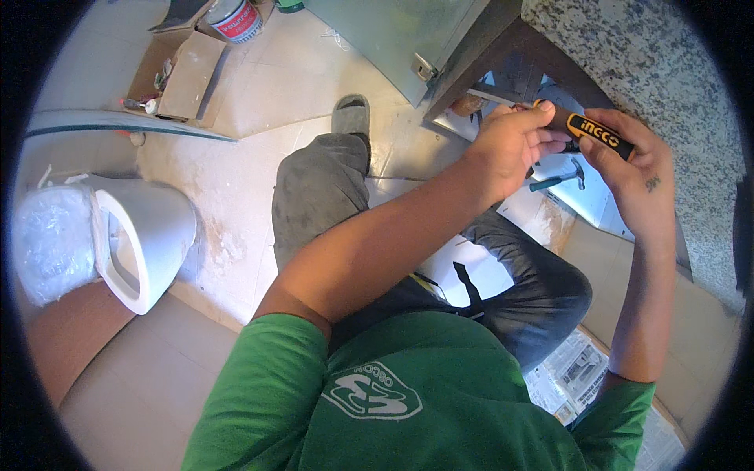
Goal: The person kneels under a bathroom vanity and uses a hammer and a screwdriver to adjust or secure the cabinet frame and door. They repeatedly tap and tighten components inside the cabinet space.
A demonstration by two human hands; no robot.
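Observation:
A black-and-orange handled tool [601, 135] is held up in front of the cabinet opening, below the granite counter's edge. My right hand [638, 161] grips its handle, thumb and fingers on either side. My left hand [514, 141] is closed around the tool's other end, with the thumb stretched along it. That end is mostly hidden by the fingers, so I cannot tell the tool's exact kind. Beneath the hands, a claw hammer [561, 177] with a teal handle lies on a pale, shiny surface.
The speckled granite counter [628, 47] overhangs at right, with an open cabinet door [400, 39] beside it. A white toilet [145, 235] stands at left. An open cardboard box [196, 74] and a paint bucket [236, 20] are at far left. Newspaper [577, 373] lies at lower right.

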